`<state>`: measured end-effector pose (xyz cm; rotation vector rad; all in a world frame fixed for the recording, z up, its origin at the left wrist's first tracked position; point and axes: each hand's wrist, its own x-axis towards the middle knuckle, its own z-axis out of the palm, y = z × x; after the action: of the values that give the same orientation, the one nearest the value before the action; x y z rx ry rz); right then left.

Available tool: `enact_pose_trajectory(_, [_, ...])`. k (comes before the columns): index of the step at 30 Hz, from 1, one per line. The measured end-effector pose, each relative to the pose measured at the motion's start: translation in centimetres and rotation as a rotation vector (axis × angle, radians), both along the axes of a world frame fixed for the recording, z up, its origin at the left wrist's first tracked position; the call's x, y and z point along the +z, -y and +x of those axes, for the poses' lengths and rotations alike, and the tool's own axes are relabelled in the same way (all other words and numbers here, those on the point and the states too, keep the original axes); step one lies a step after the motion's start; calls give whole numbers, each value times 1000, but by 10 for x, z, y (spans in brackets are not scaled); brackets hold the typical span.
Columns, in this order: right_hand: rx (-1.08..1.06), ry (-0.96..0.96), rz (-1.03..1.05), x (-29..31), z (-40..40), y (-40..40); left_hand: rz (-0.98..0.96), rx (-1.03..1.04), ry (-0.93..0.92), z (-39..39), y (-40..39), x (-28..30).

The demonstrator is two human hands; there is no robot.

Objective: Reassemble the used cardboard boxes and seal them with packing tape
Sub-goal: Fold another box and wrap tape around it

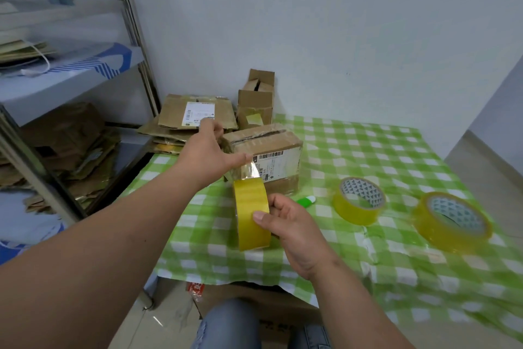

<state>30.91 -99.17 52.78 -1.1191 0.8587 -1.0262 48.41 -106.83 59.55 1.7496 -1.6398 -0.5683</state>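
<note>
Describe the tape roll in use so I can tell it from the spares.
On the green checked tablecloth, before the labelled cardboard box, the right hand grips a yellow tape roll. It stands on edge, its strip pulled toward the box; the two spare rolls lie flat farther right.

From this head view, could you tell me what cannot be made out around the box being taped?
- Box: left end hidden by the left hand.
- Shipping label: print too small.
- Green object: mostly hidden behind the right hand.
- Tape roll: core faces away.
</note>
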Motion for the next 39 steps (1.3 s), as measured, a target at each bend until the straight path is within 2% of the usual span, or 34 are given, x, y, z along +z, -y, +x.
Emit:
enact_pose_trajectory(5, [-37, -100, -23, 3, 2, 1, -75, 69, -77, -4, -13, -10])
enact_pose_trajectory(7, [-23, -137, -34, 5, -2, 3, -38, 57, -130, -2, -18, -14])
enact_pose_trajectory(12, [56, -233, -35, 12, -9, 7, 248, -87, -499, 2, -31, -23])
enact_pose_trajectory(15, [113, -268, -5, 16, -19, 10, 290, -72, -667, 0, -33, -28])
enact_pose_trajectory(17, [59, -295, 23, 18, -27, 13, 304, -51, -770, -4, -34, -29])
enact_pose_trajectory(19, [-48, -477, -20, 17, -34, 19, 325, -21, -837, -8, -37, -27])
enact_pose_trajectory(21, [-107, -888, -147, 13, -39, 26, 340, 14, -864, -10, -39, -26])
enact_pose_trajectory(23, [-75, -1285, -268, 6, -41, 31, 357, 36, -869, -11, -40, -26])
enact_pose_trajectory(25, [-13, -1510, -294, 0, -42, 33, 377, 40, -860, -11, -43, -26])
enact_pose_trajectory(27, [9, -1633, -317, -5, -42, 34, 404, 35, -859, -11, -45, -24])
enact_pose_trajectory(30, [-20, -1699, -368, -8, -45, 38, 427, 23, -866, -12, -48, -23])
enact_pose_trajectory(34, [-23, -1680, -367, -8, -49, 41, 425, 23, -903, -14, -49, -22])
enact_pose_trajectory(37, [-105, -1573, -322, -4, -54, 39, 418, 29, -929, -15, -49, -24])
enact_pose_trajectory(39, [-193, -1429, -294, 1, -57, 35, 413, 36, -947, -15, -50, -25])
